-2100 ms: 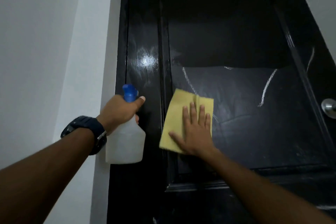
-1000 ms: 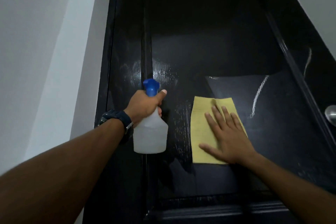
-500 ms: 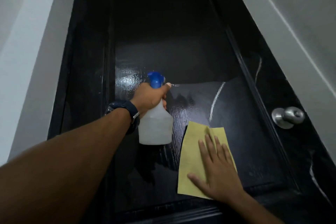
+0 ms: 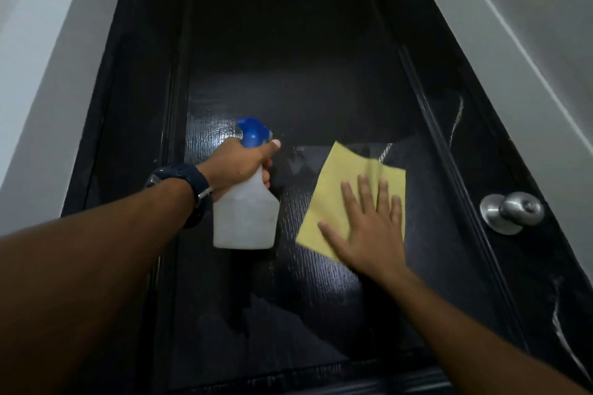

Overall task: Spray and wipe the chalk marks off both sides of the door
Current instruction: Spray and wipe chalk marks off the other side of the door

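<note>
A glossy black panelled door (image 4: 288,58) fills the view, its middle panel wet and shiny. My left hand (image 4: 237,167) grips a translucent spray bottle (image 4: 245,218) with a blue trigger head, held in front of the panel. My right hand (image 4: 372,231) lies flat, fingers spread, pressing a yellow cloth (image 4: 340,189) against the panel to the right of the bottle. A short white chalk mark (image 4: 385,152) shows just above the cloth. Another chalk mark (image 4: 457,120) runs along the right stile, and one more chalk mark (image 4: 564,337) shows low on the door's right edge.
A round silver door knob (image 4: 513,212) sticks out at the door's right side. White wall and door frame (image 4: 48,74) run down the left; a pale wall (image 4: 529,26) rises on the right. A dark watch (image 4: 183,179) sits on my left wrist.
My right hand slid the yellow cloth up and to the right across the panel, covering most of the long chalk line. The view turned right, bringing the knob in; the bottle stayed raised.
</note>
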